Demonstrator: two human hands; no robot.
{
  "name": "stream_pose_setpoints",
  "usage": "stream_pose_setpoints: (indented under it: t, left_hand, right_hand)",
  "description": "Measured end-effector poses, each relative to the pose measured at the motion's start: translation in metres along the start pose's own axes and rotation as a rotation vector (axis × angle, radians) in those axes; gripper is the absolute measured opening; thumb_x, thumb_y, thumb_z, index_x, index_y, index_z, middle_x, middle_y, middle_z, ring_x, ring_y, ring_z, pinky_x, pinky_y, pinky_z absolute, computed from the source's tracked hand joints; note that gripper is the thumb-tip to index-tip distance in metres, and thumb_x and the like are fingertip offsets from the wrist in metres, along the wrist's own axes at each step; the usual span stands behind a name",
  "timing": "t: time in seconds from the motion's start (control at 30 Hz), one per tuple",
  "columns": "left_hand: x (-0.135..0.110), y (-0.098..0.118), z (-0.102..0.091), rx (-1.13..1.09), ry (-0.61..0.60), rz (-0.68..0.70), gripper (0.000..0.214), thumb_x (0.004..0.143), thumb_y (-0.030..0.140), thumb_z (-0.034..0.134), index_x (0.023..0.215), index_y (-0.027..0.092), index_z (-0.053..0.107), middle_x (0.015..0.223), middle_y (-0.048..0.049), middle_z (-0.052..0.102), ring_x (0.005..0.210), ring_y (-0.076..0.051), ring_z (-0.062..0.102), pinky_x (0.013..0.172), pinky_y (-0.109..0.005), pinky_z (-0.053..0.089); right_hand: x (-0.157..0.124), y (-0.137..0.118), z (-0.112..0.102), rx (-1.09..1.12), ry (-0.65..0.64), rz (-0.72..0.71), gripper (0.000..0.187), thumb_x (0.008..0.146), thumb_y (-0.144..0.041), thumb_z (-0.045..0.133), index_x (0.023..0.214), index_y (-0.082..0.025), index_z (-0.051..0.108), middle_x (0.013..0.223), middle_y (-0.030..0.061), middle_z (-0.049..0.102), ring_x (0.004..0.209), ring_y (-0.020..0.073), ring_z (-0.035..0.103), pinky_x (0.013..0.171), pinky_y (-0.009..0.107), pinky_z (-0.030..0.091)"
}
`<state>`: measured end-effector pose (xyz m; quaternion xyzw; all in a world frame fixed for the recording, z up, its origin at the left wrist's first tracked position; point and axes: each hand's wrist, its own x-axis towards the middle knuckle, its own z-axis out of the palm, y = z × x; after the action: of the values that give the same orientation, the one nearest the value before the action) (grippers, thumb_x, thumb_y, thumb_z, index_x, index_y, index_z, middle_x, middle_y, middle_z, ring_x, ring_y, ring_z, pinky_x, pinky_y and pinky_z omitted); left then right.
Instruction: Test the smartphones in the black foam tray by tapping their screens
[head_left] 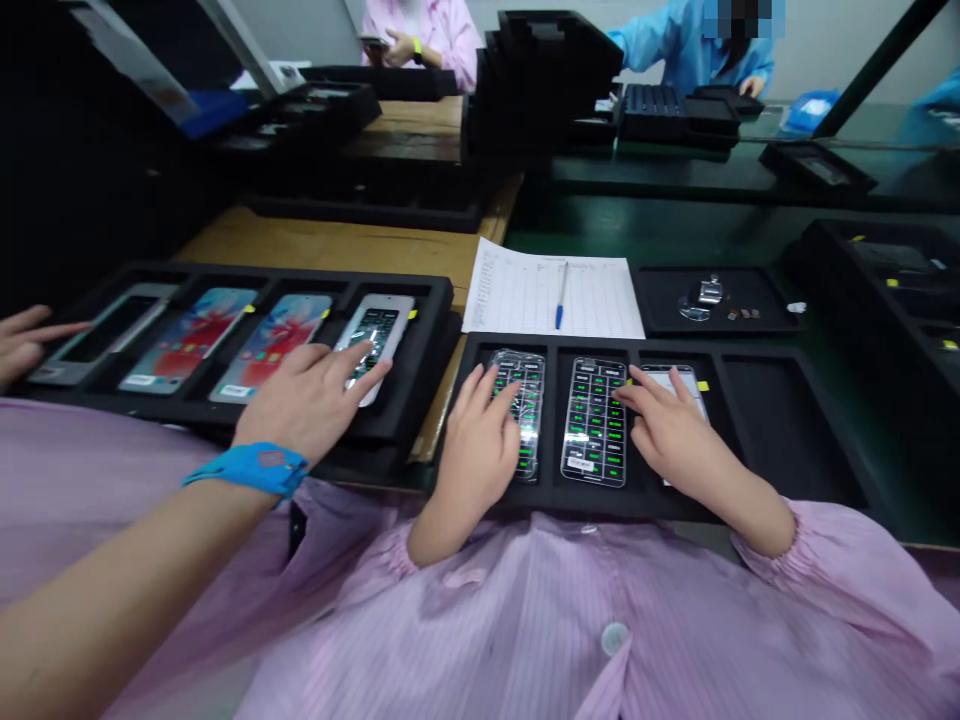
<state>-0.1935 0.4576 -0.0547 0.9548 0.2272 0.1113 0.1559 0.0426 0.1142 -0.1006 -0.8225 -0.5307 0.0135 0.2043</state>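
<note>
A black foam tray (780, 410) lies in front of me with three phones in its slots. My left hand (480, 445) rests on the left phone (531, 395), fingers flat on its green test grid. The middle phone (595, 420) shows the same green grid and lies untouched. My right hand (675, 430) lies over the right phone (679, 378), which has a white screen, with the index finger stretched toward its left edge. Both hands hold nothing.
A co-worker's hand (307, 400) with a blue wristband touches a phone in a second black tray (439, 300) at left; another hand (22, 340) is at its far end. A paper sheet (517, 290) with a blue pen (559, 300), a small parts tray (705, 300), stacked black trays and people lie behind.
</note>
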Motion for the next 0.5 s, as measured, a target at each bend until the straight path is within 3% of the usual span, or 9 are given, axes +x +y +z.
stream_pose_setpoints:
  t: [0.03,0.1,0.13,0.17,0.23,0.3,0.4,0.5]
  left_hand:
    - [-0.002,0.000,-0.007,0.018,-0.007,0.008,0.040,0.083,0.028,0.036,0.104,0.024,0.070,0.138,-0.0095,0.062,0.144,-0.040,0.043,0.122,-0.072,0.018]
    - [-0.008,0.022,-0.002,0.020,0.050,-0.011,0.042,0.086,0.027,0.034,0.110,0.025,0.068,0.142,-0.0086,0.058,0.150,-0.039,0.034,0.121,-0.074,0.014]
    - [-0.010,0.042,0.009,0.007,0.038,-0.019,0.044,0.087,0.025,0.034,0.116,0.025,0.066,0.145,-0.0078,0.056,0.152,-0.037,0.030,0.121,-0.074,0.014]
    - [-0.011,0.066,0.024,-0.012,0.131,-0.080,0.045,0.088,0.023,0.033,0.120,0.024,0.065,0.150,-0.0084,0.052,0.154,-0.035,0.024,0.122,-0.073,0.014]
    - [-0.011,0.112,0.061,-0.031,0.096,-0.043,0.044,0.088,0.024,0.041,0.127,0.023,0.063,0.158,-0.0087,0.043,0.155,-0.034,0.023,0.122,-0.065,0.026]
    - [-0.009,0.143,0.091,-0.036,0.066,-0.022,0.046,0.088,0.021,0.043,0.130,0.018,0.062,0.163,-0.0143,0.036,0.155,-0.036,0.023,0.120,-0.062,0.032]
    - [-0.007,0.151,0.107,0.005,0.090,-0.025,0.049,0.091,0.018,0.041,0.137,0.013,0.058,0.164,-0.0186,0.031,0.154,-0.038,0.023,0.119,-0.063,0.033]
    - [-0.004,0.138,0.100,0.048,0.094,-0.050,0.048,0.093,0.018,0.040,0.137,0.011,0.059,0.162,-0.0215,0.033,0.153,-0.040,0.025,0.117,-0.063,0.036]
  right_hand:
    - [-0.002,0.000,0.000,0.013,0.022,0.000,0.041,0.087,-0.009,0.036,0.122,-0.015,0.057,0.123,0.0148,0.072,0.143,0.0324,0.046,0.120,0.070,0.026]
    - [-0.007,0.001,-0.002,0.042,0.064,0.006,0.039,0.090,-0.011,0.036,0.123,-0.017,0.055,0.124,0.0123,0.072,0.145,0.0315,0.044,0.121,0.070,0.025]
    - [-0.010,0.003,-0.004,0.049,0.077,0.012,0.039,0.091,-0.012,0.036,0.124,-0.018,0.054,0.124,0.0113,0.072,0.145,0.0315,0.043,0.121,0.069,0.026]
    - [-0.013,0.005,-0.006,0.048,0.087,0.022,0.038,0.091,-0.013,0.036,0.125,-0.018,0.053,0.125,0.0109,0.072,0.145,0.0317,0.043,0.120,0.069,0.026]
    - [-0.016,0.011,-0.013,0.031,0.110,0.055,0.038,0.091,-0.014,0.037,0.125,-0.019,0.053,0.126,0.0107,0.071,0.145,0.0326,0.044,0.120,0.069,0.027]
    - [-0.018,0.020,-0.019,0.004,0.152,0.109,0.037,0.090,-0.015,0.038,0.122,-0.019,0.054,0.125,0.0108,0.071,0.142,0.0337,0.047,0.119,0.069,0.029]
    - [-0.017,0.036,-0.024,-0.035,0.216,0.197,0.034,0.086,-0.015,0.039,0.115,-0.020,0.057,0.116,0.0101,0.075,0.136,0.0342,0.054,0.117,0.069,0.030]
    - [-0.015,0.050,-0.021,-0.072,0.185,0.245,0.034,0.084,-0.014,0.038,0.111,-0.020,0.059,0.115,0.0109,0.074,0.135,0.0356,0.055,0.115,0.072,0.031]
